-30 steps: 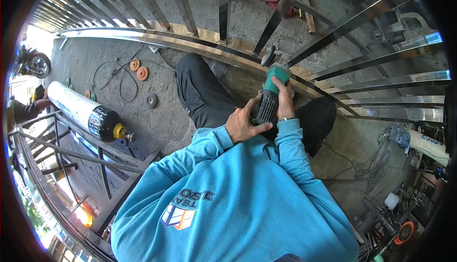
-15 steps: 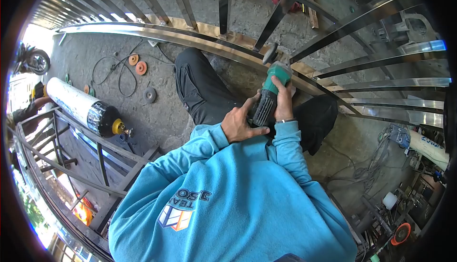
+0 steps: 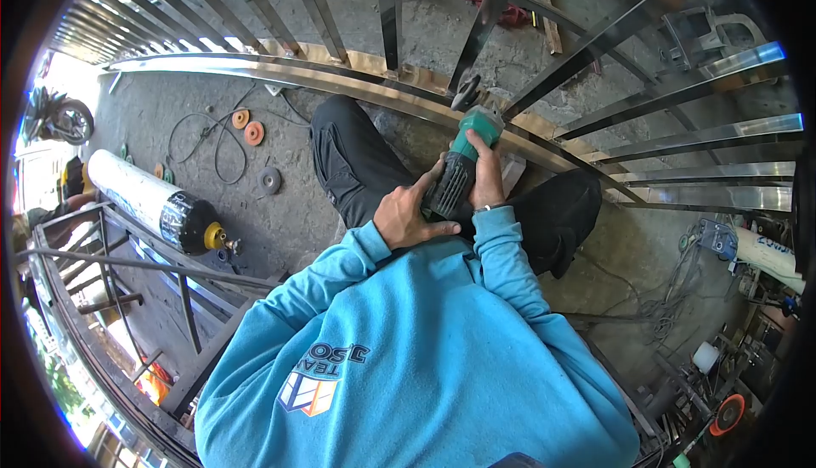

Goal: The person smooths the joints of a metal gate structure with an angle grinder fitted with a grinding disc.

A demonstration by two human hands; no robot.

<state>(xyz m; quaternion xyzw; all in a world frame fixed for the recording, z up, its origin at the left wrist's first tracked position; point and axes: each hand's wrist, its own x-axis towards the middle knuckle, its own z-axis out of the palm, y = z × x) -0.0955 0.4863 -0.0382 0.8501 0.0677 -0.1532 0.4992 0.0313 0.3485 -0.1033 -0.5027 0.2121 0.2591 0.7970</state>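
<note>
The left hand is wrapped around the ribbed black rear of a teal-and-black angle grinder, over the person's lap. The right hand clasps its teal neck. Beyond, its grey disc sits at the curved polished steel rail.

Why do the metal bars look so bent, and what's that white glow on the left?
Head view: a fisheye lens bows the straight steel bars and leaves a dark round border; daylight overexposes the left edge by the motorbike; the grinder is sharp.
</note>
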